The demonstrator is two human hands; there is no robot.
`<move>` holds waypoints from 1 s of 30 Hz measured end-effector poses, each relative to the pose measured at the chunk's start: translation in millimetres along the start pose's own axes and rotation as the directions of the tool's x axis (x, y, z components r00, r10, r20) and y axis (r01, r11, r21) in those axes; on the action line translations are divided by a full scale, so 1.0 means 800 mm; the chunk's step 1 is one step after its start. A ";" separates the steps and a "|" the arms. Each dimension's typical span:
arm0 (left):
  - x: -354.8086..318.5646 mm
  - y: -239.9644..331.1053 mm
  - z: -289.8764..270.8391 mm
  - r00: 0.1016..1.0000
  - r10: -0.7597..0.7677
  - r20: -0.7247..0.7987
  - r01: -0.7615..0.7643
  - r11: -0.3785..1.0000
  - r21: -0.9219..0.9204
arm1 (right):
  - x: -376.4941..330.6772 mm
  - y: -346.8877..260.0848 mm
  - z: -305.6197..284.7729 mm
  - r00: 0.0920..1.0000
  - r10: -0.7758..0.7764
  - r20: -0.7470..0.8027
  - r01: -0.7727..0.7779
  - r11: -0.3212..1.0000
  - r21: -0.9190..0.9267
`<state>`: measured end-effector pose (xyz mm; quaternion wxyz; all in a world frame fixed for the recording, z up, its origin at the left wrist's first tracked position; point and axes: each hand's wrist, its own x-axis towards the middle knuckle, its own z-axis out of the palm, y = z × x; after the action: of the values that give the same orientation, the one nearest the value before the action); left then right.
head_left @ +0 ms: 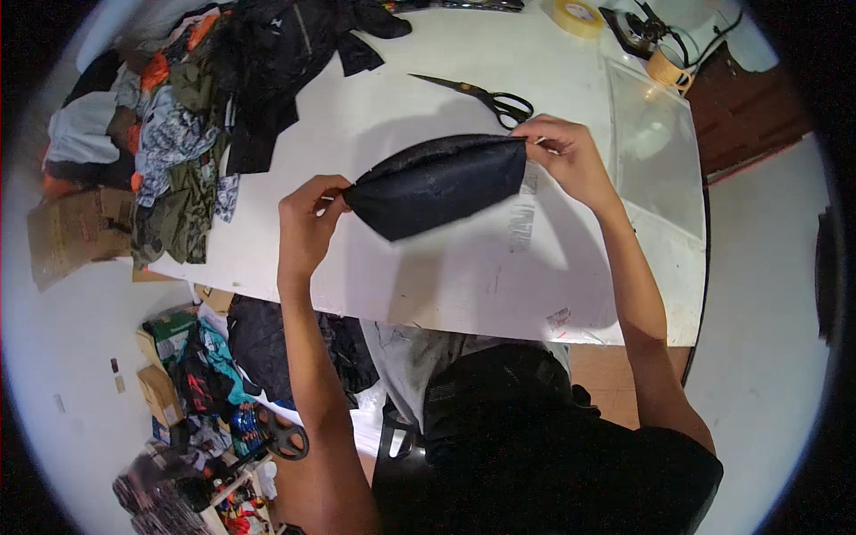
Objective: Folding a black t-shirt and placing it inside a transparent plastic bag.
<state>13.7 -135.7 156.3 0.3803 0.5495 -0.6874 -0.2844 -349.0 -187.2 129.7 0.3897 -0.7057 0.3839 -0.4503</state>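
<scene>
A folded piece of black fabric (441,187) is stretched between my two hands above the white table. My left hand (312,214) pinches its left corner between thumb and fingers. At the upper right corner, my right hand (566,159) grips it the same way. The upper edge bows up and the two layers part slightly there, while the lower edge hangs free. Just beyond the fabric lies a pair of black scissors (486,96), its handles close to my right hand and its blades pointing left.
Black garments (276,67) and a heap of mixed clothes (174,134) cover the table's far left, beside a cardboard box (80,234). A clear plastic sheet (655,147) lies at right. Tape (578,18), an orange mug (669,68) and an iron (635,32) stand far right.
</scene>
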 end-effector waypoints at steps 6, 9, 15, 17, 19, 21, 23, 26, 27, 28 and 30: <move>-0.033 -0.032 0.016 0.945 0.322 -0.060 -0.287 0.902 0.323 | -0.013 0.035 0.015 0.943 -0.313 0.114 0.333 0.887 -0.321; -0.082 -0.116 0.053 0.949 0.315 0.022 -0.301 0.880 0.369 | -0.043 0.086 0.051 0.931 -0.268 0.246 0.344 0.869 -0.354; -0.114 -0.108 0.084 0.971 0.231 -0.054 -0.203 0.926 0.318 | -0.077 0.094 0.060 0.955 -0.210 0.208 0.274 0.892 -0.360; -0.112 -0.103 0.085 0.978 0.196 -0.075 -0.167 0.944 0.286 | -0.078 0.096 0.061 0.965 -0.199 0.168 0.239 0.933 -0.269; -0.117 -0.097 0.083 0.989 0.116 -0.086 -0.094 0.969 0.229 | -0.079 0.094 0.060 0.974 -0.179 0.138 0.208 0.948 -0.239; -0.119 -0.096 0.083 0.988 0.084 -0.132 -0.068 0.991 0.116 | -0.082 0.090 0.059 0.982 -0.155 0.112 0.176 0.963 -0.205; -0.123 -0.093 0.086 0.983 0.045 -0.180 -0.045 0.999 0.004 | -0.083 0.082 0.060 1.000 -0.007 0.018 0.006 0.999 0.041; -0.120 -0.078 0.102 0.888 -0.363 -0.282 0.201 0.859 -0.471 | -0.087 0.082 0.083 0.931 0.317 -0.180 -0.285 0.941 0.184; -0.118 -0.072 0.104 0.842 -0.454 -0.293 0.279 0.830 -0.484 | -0.087 0.085 0.089 0.932 0.316 -0.176 -0.284 0.941 0.186; -0.115 -0.068 0.104 0.787 -0.537 -0.303 0.349 0.793 -0.499 | -0.085 0.088 0.093 0.927 0.343 -0.154 -0.315 0.932 0.178; -0.121 -0.086 0.109 0.807 -0.482 -0.340 0.318 0.841 -0.438 | -0.084 0.090 0.098 0.921 0.366 -0.133 -0.342 0.924 0.169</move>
<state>-12.2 -60.1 32.5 0.5489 0.6539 -0.3858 -0.3496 -309.8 -140.5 19.8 0.4817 -0.5557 0.5026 -0.4545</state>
